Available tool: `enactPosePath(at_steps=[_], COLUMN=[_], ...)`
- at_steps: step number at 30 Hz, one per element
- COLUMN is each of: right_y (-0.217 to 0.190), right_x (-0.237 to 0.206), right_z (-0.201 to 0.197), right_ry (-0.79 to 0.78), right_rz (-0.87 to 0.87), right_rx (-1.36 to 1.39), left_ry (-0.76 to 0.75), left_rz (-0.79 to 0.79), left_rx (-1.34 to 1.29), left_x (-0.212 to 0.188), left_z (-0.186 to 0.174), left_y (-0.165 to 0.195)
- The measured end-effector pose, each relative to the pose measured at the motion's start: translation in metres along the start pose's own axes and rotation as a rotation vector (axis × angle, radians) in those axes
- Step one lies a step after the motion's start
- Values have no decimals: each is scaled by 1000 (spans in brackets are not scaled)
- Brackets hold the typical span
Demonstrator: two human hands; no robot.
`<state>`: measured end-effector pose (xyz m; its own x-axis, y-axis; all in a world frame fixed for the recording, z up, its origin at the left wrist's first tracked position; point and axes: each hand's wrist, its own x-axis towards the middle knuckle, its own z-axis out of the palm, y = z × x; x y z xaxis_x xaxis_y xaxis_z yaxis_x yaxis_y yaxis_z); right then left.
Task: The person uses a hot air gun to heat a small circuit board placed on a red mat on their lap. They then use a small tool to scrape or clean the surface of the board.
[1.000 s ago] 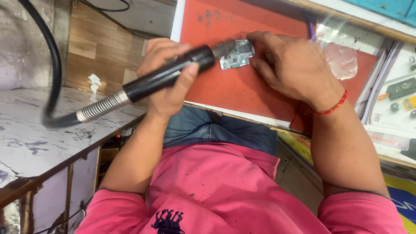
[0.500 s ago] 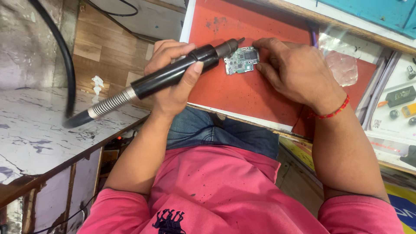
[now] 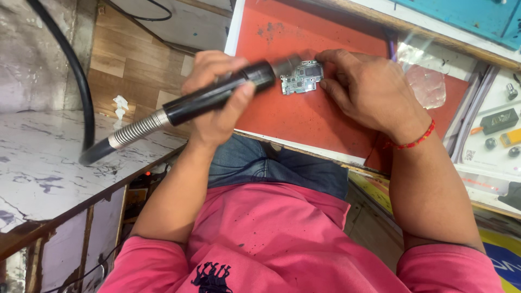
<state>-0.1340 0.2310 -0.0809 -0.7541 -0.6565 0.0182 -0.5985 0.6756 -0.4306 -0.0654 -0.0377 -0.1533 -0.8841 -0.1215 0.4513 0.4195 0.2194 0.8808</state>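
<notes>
Table (image 3: pixel 49 163): white marbled top, lay out beyond the left hand's knuckles, under the hose.
Mat (image 3: pixel 304 119): red, lay flat beneath both sets of fingers.
Hose (image 3: pixel 70 70): black, ran from the tool's sprung rear, behind the left fingers.
Tool (image 3: pixel 211 97): black rotary handpiece, tilted, its metal nose at the board's left edge.
Left hand (image 3: pixel 217 97): fingers wrapped tight round the tool.
Right hand (image 3: pixel 369 92): fingers nearly closed, tips pressing the board's right edge.
Board (image 3: pixel 302 77): small circuit board, flat on the mat, between both sets of fingers.
</notes>
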Motion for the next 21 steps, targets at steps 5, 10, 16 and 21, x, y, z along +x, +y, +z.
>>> enactPosePath(at_steps=[5,10,16,21], right_y=[1,2,3,1], right_x=[-1,-1,-1,0], right_z=[1,2,1,1], right_ry=[-3,-24,19,-1], right_rz=[-9,40,-19,23], right_rx=[-12,-10,14,21], left_ry=[30,-90,-63,32], left_rz=[-1,79,16,-25], left_rx=[39,40,-41,63], left_x=[-1,-1,1,2], left_z=[1,0,0,-1], left_y=[1,4,4,5])
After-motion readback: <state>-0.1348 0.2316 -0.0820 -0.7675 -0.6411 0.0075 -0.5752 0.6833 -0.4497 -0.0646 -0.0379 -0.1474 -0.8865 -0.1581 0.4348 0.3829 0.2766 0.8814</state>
